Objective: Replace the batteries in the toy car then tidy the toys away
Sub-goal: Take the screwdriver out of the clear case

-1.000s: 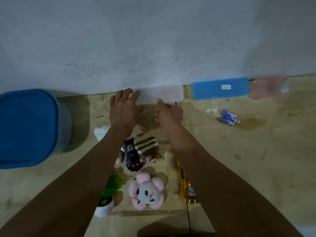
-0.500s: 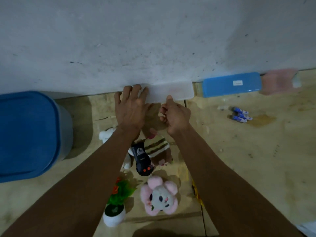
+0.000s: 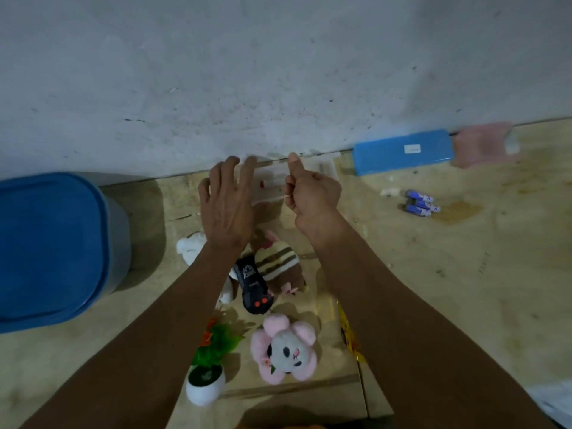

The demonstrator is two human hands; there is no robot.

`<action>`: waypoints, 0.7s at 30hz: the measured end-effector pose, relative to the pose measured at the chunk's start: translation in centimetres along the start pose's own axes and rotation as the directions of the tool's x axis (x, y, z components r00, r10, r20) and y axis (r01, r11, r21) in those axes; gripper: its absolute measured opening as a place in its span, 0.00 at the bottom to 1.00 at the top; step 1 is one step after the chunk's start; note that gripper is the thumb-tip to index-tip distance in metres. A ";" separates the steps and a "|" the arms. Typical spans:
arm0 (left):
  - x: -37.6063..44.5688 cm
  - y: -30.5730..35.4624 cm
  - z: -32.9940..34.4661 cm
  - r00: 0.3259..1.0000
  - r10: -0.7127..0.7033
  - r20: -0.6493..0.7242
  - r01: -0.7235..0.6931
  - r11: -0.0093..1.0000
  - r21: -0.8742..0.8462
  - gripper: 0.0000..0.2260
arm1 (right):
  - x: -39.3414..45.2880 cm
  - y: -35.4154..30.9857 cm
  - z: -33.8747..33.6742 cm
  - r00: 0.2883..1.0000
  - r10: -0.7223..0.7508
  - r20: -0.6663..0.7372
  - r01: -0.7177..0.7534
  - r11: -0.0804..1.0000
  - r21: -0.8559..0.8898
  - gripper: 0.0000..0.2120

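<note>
Toy car (image 3: 252, 283), black with red-orange dots, lies among plush toys; both hands empty, left (image 3: 229, 205) spread, right (image 3: 312, 193) curled.

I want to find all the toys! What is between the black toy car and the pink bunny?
Nothing: in the head view, only bare floor separates the toy car from the pink bunny. The striped plush sits beside the car, not between them.

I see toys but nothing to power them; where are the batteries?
The batteries lie on the floor to the right of the right hand, just in front of the blue box that sits against the wall.
</note>
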State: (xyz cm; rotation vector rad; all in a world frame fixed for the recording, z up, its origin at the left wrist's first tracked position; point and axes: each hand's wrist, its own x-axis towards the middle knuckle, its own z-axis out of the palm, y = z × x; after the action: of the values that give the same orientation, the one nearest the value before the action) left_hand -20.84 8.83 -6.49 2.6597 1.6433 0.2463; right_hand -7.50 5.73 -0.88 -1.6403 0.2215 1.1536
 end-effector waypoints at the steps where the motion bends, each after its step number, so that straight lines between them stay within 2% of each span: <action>1: -0.5 -0.1 -0.1 1.000 0.006 -0.013 -0.006 1.000 0.018 0.36 | -0.1 -0.3 0.1 1.000 -0.004 -0.007 0.004 1.000 -0.005 0.16; 4: -1.0 -0.4 -0.5 1.000 0.002 -0.029 -0.002 1.000 0.016 0.36 | 0.1 -0.9 0.3 1.000 0.008 -0.012 -0.009 0.999 -0.044 0.16; 8: -0.7 -0.5 -1.4 0.998 -0.001 0.057 -0.002 0.999 0.054 0.45 | 0.6 -1.7 0.2 0.997 -0.001 0.073 0.006 0.997 -0.078 0.11; 10: -0.4 -0.6 -1.6 0.996 -0.004 0.087 -0.003 0.997 0.077 0.46 | 1.1 -1.5 -0.4 0.991 -0.072 0.114 0.090 0.982 -0.165 0.07; 11: -0.2 -0.7 -1.6 0.995 -0.011 0.099 0.001 0.995 0.098 0.47 | 1.5 -1.2 -0.9 0.978 -0.169 0.121 0.197 0.937 -0.290 0.05; 12: 0.0 -0.7 -1.5 0.994 -0.021 0.108 0.008 0.993 0.122 0.49 | 1.9 -0.7 -1.4 0.941 -0.304 0.148 0.337 0.819 -0.465 0.03; 13: 0.2 -0.7 -1.5 0.993 -0.030 0.117 0.013 0.990 0.143 0.50 | 2.3 -0.2 -1.8 0.879 -0.429 0.207 0.455 0.629 -0.630 0.03; 14: 0.3 -0.7 -1.5 0.991 -0.035 0.129 0.014 0.988 0.157 0.51 | 2.6 0.1 -2.2 0.821 -0.497 0.283 0.516 0.432 -0.740 0.05; 15: 0.5 -0.8 -1.5 0.989 -0.034 0.143 0.011 0.986 0.164 0.51 | 2.6 0.2 -2.4 0.787 -0.505 0.355 0.538 0.278 -0.796 0.07; 19: 0.6 -0.8 -1.4 0.989 -0.036 0.146 0.004 0.977 0.213 0.53 | 2.9 0.1 -2.1 0.694 -0.439 0.571 0.566 -0.156 -0.809 0.08; 21: 0.5 -0.9 -1.3 0.990 -0.041 0.133 0.010 0.973 0.229 0.53 | 3.1 0.2 -1.7 0.638 -0.453 0.623 0.552 -0.295 -0.780 0.08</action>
State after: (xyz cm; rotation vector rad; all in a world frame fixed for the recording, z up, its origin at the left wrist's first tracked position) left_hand -21.54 9.58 -5.22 2.7384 1.7577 -0.1309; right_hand -5.09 5.50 -3.45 -2.4121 -1.7833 0.4533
